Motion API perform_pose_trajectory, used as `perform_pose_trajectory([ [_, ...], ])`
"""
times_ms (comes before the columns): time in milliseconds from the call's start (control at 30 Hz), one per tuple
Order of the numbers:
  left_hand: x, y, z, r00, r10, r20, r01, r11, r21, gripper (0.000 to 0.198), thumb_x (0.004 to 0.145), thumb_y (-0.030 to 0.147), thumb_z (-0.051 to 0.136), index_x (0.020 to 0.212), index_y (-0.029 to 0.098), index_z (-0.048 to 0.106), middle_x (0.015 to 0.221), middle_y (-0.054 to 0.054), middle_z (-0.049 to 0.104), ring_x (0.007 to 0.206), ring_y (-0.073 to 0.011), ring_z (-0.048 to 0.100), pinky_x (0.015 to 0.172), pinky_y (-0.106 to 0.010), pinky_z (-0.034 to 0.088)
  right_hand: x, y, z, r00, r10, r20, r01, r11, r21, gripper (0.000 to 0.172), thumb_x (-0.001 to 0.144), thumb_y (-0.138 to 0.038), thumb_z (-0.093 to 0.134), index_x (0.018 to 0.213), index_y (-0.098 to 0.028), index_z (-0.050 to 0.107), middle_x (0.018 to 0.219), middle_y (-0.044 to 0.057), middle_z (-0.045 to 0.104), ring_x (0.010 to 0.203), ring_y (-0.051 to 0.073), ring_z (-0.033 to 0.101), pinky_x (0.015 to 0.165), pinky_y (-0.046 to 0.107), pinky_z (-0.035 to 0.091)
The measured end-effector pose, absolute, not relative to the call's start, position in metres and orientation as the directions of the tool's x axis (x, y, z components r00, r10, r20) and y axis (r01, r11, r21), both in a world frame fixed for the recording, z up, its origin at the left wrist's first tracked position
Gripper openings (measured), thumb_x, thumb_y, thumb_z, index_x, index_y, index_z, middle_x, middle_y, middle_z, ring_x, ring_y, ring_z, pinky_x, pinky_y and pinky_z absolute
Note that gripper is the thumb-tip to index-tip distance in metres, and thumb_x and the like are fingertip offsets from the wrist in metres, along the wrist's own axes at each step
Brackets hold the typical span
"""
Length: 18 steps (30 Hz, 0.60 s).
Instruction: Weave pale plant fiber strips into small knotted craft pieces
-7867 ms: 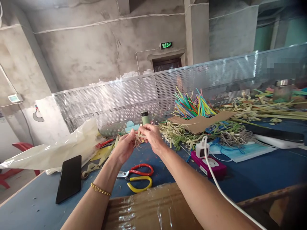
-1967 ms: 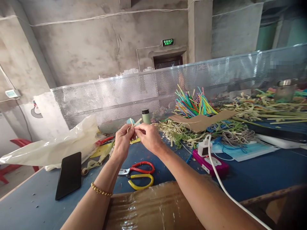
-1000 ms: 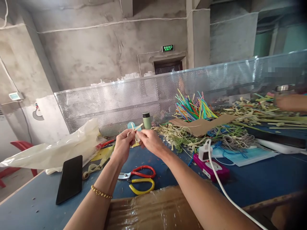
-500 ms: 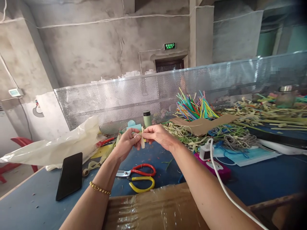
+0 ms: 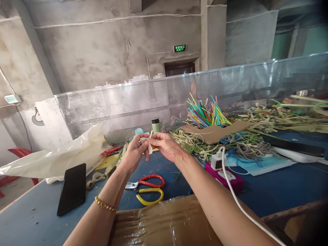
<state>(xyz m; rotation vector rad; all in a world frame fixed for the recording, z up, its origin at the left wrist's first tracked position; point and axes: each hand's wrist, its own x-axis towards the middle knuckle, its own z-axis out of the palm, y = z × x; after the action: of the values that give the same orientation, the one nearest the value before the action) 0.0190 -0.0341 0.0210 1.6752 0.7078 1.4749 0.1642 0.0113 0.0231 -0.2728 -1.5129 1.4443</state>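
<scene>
My left hand (image 5: 134, 153) and my right hand (image 5: 165, 146) meet above the blue table (image 5: 282, 184), both pinched on a small pale straw strip (image 5: 149, 145) folded into a loop. One end of the strip hangs down between the fingertips. A gold bracelet (image 5: 105, 205) sits on my left wrist. Red-and-yellow scissors (image 5: 147, 189) lie on the table just below the hands.
A black phone (image 5: 72, 189) and a cream plastic bag (image 5: 58, 157) lie at left. A cardboard box (image 5: 164, 222) is at the near edge. A magenta power strip (image 5: 224, 172) with white cable, a strip pile (image 5: 230, 143), coloured strips (image 5: 207, 114), a green bottle (image 5: 155, 125) and a perforated metal screen (image 5: 179, 99) stand beyond.
Both hands stayed together working the strip, which has been turned and folded, one end now hanging down. Another person's arm showed at the far right a second ago and is gone.
</scene>
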Motion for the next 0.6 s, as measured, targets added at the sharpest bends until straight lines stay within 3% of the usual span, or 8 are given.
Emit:
perform_pose_trajectory([
  [200, 0.022, -0.032, 0.019, 0.131, 0.808, 0.575, -0.119, -0.563, 0.818, 0.033, 0.084, 0.036, 0.067, 0.108, 0.017, 0.055, 0.058, 0.006, 0.057, 0.043, -0.0091, 0.051, 0.049, -0.023, 0.035, 0.157, 0.004, 0.024, -0.365, 0.771, 0.521, -0.417, 0.365, -0.832, 0.03, 0.065, -0.036, 0.079, 0.072, -0.017, 0.058, 0.059, -0.004, 0.058, 0.053, 0.01, 0.052, 0.058, 0.026, 0.042],
  [300, 0.02, -0.029, 0.017, 0.143, 0.832, 0.536, -0.116, -0.524, 0.844, 0.034, 0.081, 0.036, 0.069, 0.105, 0.015, 0.06, 0.064, 0.001, 0.063, 0.05, -0.0119, 0.058, 0.055, -0.026, 0.04, 0.16, 0.01, 0.023, -0.379, 0.772, 0.51, -0.284, 0.428, -0.858, 0.028, 0.072, -0.04, 0.073, 0.076, -0.017, 0.059, 0.06, -0.002, 0.06, 0.053, 0.012, 0.054, 0.058, 0.027, 0.043],
  [367, 0.017, -0.025, 0.016, 0.124, 0.851, 0.51, -0.1, -0.5, 0.86, 0.034, 0.077, 0.036, 0.073, 0.099, 0.012, 0.065, 0.069, -0.003, 0.067, 0.055, -0.0129, 0.06, 0.058, -0.027, 0.041, 0.165, 0.019, 0.023, -0.256, 0.798, 0.545, -0.141, 0.527, -0.838, 0.028, 0.077, -0.044, 0.069, 0.079, -0.017, 0.061, 0.067, 0.001, 0.063, 0.059, 0.014, 0.057, 0.062, 0.029, 0.045],
  [500, 0.01, -0.018, 0.015, 0.027, 0.867, 0.498, -0.137, -0.491, 0.861, 0.033, 0.07, 0.036, 0.079, 0.089, 0.013, 0.067, 0.078, -0.006, 0.072, 0.06, -0.013, 0.062, 0.062, -0.026, 0.043, 0.174, 0.029, 0.027, 0.085, 0.659, 0.747, 0.177, 0.728, -0.663, 0.019, 0.083, -0.035, 0.06, 0.078, -0.017, 0.061, 0.077, 0.004, 0.065, 0.074, 0.017, 0.059, 0.071, 0.03, 0.046],
  [600, 0.009, -0.015, 0.014, -0.035, 0.861, 0.507, -0.192, -0.503, 0.842, 0.031, 0.066, 0.034, 0.081, 0.083, 0.016, 0.062, 0.074, -0.002, 0.071, 0.061, -0.0146, 0.065, 0.063, -0.026, 0.045, 0.171, 0.023, 0.029, 0.041, 0.548, 0.836, 0.264, 0.801, -0.538, 0.015, 0.086, -0.027, 0.056, 0.077, -0.018, 0.063, 0.077, 0.004, 0.064, 0.073, 0.017, 0.058, 0.071, 0.03, 0.046],
])
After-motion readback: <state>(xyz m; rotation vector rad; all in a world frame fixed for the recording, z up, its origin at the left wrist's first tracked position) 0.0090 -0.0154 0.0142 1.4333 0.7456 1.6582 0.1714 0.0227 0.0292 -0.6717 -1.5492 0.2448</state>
